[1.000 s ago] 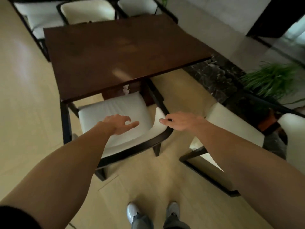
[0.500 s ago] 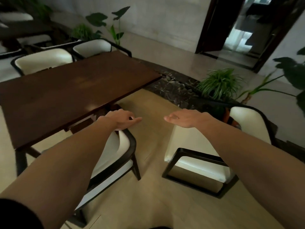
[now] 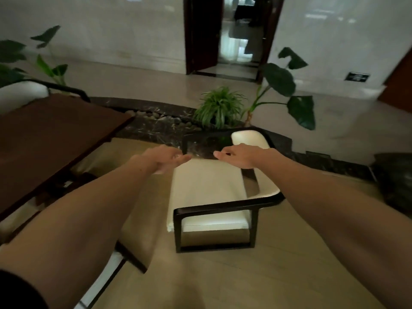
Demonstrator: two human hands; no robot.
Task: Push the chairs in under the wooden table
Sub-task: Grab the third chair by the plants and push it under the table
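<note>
A white-cushioned chair [image 3: 207, 188] with a dark frame stands out on the floor ahead of me, well to the right of the dark wooden table [image 3: 49, 139]. My left hand [image 3: 162, 158] hovers over the seat's near left corner, fingers spread and empty. My right hand [image 3: 238, 155] floats over the chair's far side near the backrest, also empty with fingers apart. Neither hand clearly touches the chair. Under my left forearm, the dark frame and white edge of another chair [image 3: 124, 255] show beside the table.
A third white chair [image 3: 20, 94] sits at the table's far end. A dark stone border with pebbles [image 3: 156, 121] and potted plants [image 3: 220, 105] lies just behind the chair. An open doorway [image 3: 231, 34] is farther back. Pale wood floor lies in front of me.
My view has swung right from the chair at the table to the chair standing apart. Both hands left the first chair and now reach over the second one.
</note>
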